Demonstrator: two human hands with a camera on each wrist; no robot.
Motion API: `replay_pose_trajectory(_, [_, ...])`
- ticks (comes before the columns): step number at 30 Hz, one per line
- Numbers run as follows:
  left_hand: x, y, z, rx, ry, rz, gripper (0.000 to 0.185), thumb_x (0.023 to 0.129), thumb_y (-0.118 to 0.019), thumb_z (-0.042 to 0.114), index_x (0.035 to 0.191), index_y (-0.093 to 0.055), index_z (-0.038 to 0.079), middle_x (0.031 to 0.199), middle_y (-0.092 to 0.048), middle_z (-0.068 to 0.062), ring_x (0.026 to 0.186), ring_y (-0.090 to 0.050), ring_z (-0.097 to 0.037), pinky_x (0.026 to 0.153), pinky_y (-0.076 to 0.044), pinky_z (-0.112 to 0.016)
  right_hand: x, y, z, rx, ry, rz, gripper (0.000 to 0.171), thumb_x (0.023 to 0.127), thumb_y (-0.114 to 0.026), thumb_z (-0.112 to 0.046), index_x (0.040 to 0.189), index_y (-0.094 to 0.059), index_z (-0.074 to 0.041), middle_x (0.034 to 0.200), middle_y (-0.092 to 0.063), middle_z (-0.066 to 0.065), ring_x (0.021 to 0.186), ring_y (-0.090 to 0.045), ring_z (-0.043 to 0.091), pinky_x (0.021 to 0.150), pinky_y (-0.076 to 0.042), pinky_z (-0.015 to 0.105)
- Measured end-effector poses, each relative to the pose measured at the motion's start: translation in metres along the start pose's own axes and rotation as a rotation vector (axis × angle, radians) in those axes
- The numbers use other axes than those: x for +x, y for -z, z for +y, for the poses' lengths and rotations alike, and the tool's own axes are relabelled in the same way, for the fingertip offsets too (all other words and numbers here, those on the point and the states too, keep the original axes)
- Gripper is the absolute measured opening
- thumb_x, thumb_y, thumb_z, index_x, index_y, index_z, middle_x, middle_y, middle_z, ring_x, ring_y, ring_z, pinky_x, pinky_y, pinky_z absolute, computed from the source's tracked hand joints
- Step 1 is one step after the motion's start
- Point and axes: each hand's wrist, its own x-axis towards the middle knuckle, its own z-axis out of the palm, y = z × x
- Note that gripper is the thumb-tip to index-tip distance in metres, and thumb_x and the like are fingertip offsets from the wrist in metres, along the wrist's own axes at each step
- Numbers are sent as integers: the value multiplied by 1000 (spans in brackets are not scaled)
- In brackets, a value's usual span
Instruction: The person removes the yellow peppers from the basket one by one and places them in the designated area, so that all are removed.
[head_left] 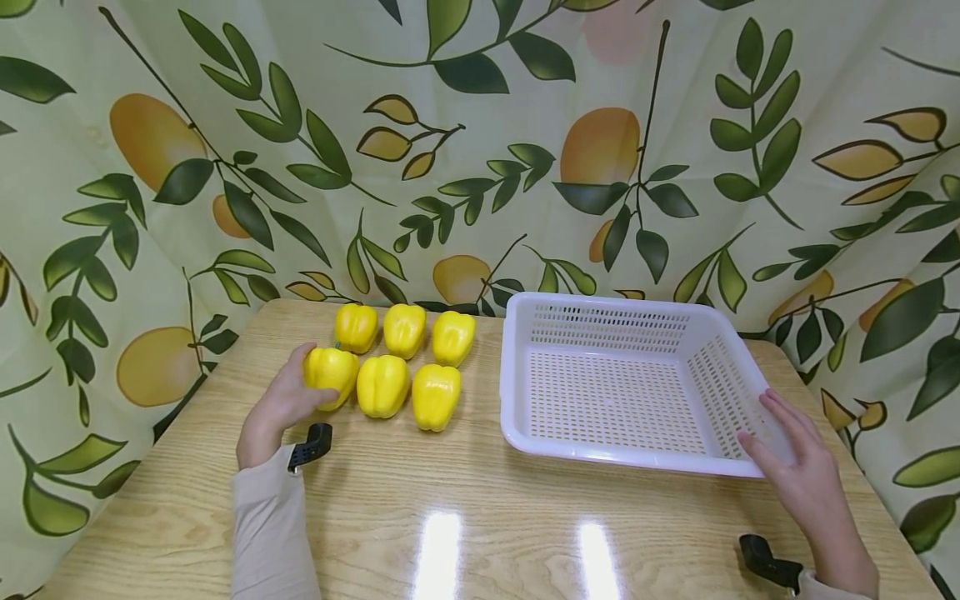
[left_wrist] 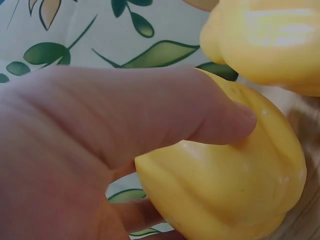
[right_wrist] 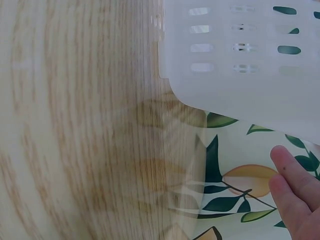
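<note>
Left hand: we see our left hand [head_left: 279, 408] at the near-left end of the pepper group, thumb and fingers curled round the front-left yellow pepper [head_left: 331, 374]. The left wrist view shows the thumb [left_wrist: 220, 120] pressed onto the top of that pepper [left_wrist: 225, 185], with the palm wrapped beside it.

Held pepper: it sits low over the wooden table [head_left: 465, 500], at the left end of the near row; we cannot tell whether it is lifted off the wood or resting on it.

Other peppers: five more yellow peppers lie beside it in two rows. The near row has a middle pepper [head_left: 382, 386] and a right pepper [head_left: 436, 397]; the far row has three, the left one [head_left: 356, 327], the centre one [head_left: 404, 330] and the right one [head_left: 453, 337]. In the left wrist view a neighbouring pepper [left_wrist: 270, 40] shows just above the held one.

Right hand: our right hand [head_left: 802, 475] lies with fingers straight and relaxed, holding nothing, its fingertips resting at the near-right corner of the basket. In the right wrist view only some fingers [right_wrist: 295, 195] show, below the basket's wall [right_wrist: 240, 55].

Basket: a white perforated plastic basket [head_left: 517, 400] stands on the right half of the table, well apart from the peppers.

Backdrop: a cloth [head_left: 480, 150] printed with leaves and fruit hangs behind and to both sides of the table.
</note>
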Motion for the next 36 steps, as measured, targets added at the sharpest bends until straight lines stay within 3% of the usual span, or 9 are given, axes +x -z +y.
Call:
replay_pose_trajectory(10, [5,-2,-6,20,26,-24,96,89,-64,15,156,2,-2,157,-14,-38,138,-24,-54,113,-23,-67,-1,-2,4,10,15,9,70,98,-57,-32,157,-25,-13,168,-7,-1,150,-11,47,106,-20,77])
replay_pose_trajectory(16, [8,-3,-12,12,38,-20,95,91,-65,18,157,2,0,157,-12,-37,139,-22,-54,114,-21,-68,0,0,1,2,11,5,69,99,-56,-31,158,-24,-13,168,-8,3,150,-11,48,106,-20,77])
replay_pose_trajectory(27, [10,-1,-30,-46,11,8,99,90,-71,36,160,-5,10,152,-23,-40,136,-29,-55,108,-29,-67,-1,0,1,-6,11,1,69,99,-56,-30,158,-24,-12,168,-9,7,149,-12,51,105,-21,77])
replay_pose_trajectory(36, [12,-1,-34,-62,21,14,97,91,-70,37,160,-6,14,152,-24,-40,135,-31,-54,109,-29,-67,-1,0,2,4,-3,-15,72,99,-56,-33,158,-22,-12,168,-8,10,149,-10,51,104,-20,78])
